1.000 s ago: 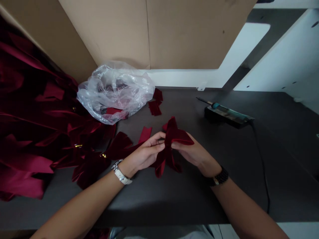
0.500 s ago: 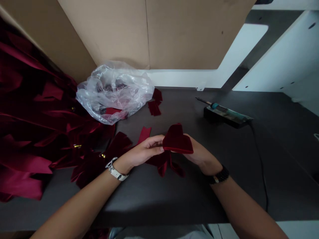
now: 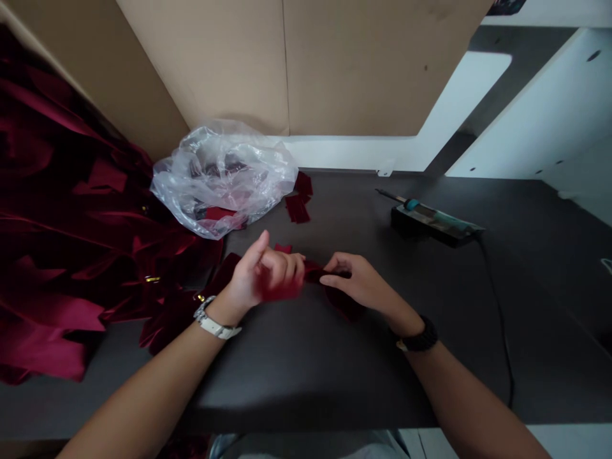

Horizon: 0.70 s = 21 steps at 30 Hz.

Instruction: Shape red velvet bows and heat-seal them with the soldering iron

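A dark red velvet bow (image 3: 340,301) is between my two hands, just above the dark table. My right hand (image 3: 361,280) pinches it near its middle between thumb and fingers, and a loop hangs below those fingers. My left hand (image 3: 268,271) has its fingers curled round the bow's left part, thumb pointing up; the red velvet by its palm is smeared by motion. Behind my left hand a small notched red ribbon end (image 3: 283,248) shows. How the bow's middle is joined is hidden by my fingers.
A heap of red velvet bows (image 3: 71,223), some with gold clips, fills the left. A clear plastic bag (image 3: 229,172) with red pieces stands at the back, beside velvet scraps (image 3: 299,207). A soldering iron (image 3: 406,203) rests on a black holder (image 3: 437,226), its cord trailing forward.
The bow, held up with its wide loop facing me, has been turned and lowered. My left hand has rolled thumb-up and curled its fingers; my right hand now pinches the bow from the right.
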Motion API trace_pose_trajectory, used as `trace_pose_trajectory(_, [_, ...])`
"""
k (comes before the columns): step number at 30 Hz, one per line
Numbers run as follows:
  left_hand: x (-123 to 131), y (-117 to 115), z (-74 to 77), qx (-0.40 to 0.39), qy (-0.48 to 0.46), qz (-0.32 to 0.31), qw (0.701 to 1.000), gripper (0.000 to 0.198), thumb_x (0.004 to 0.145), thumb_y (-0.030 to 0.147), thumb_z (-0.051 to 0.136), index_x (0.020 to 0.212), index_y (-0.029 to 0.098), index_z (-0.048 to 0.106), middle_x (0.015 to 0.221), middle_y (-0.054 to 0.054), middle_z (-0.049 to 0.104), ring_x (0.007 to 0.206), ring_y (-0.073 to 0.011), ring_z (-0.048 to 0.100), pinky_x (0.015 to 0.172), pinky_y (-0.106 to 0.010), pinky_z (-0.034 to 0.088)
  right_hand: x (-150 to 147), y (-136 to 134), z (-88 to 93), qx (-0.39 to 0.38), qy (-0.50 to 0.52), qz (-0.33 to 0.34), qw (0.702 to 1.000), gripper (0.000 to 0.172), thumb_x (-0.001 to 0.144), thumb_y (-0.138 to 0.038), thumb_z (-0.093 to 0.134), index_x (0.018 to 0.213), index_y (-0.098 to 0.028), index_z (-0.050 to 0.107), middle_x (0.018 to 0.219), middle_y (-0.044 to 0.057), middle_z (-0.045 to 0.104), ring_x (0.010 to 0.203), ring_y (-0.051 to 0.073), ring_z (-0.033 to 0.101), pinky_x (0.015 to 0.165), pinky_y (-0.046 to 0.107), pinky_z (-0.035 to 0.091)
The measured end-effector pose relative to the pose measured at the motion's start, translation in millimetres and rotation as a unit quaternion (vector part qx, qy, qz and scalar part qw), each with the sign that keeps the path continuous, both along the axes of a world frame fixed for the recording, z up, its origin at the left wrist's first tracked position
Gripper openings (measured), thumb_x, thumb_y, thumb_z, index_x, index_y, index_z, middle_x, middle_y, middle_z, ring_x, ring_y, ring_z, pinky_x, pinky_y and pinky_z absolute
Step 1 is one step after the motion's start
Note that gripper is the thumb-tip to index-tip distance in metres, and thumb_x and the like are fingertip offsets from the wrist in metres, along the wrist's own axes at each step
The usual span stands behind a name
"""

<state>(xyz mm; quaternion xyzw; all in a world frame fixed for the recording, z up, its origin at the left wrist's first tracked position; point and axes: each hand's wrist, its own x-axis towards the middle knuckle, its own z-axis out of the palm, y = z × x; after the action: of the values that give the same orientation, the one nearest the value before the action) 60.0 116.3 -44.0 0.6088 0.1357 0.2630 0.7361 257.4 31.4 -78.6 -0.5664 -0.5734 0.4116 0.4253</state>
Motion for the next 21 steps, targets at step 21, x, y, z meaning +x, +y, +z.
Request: trace_pose_trajectory(21, [16, -5, -37.4, 0.226, 0.131, 0.076, 0.962, 0.004, 0.081, 0.022, 0.064, 0.082, 0.018, 0.065, 0.08, -0.003, 0.066, 0.076, -0.016, 0.059, 0.075, -0.027, 0.043, 3, 0, 8.1, 0.033, -0.04, 0.015, 0.999, 0.006, 0.077, -0.024, 0.069, 0.08, -0.024, 0.075, 0.082, 0.001, 0.074, 0.078, 0.02, 0.067, 0.075, 0.032, 0.045])
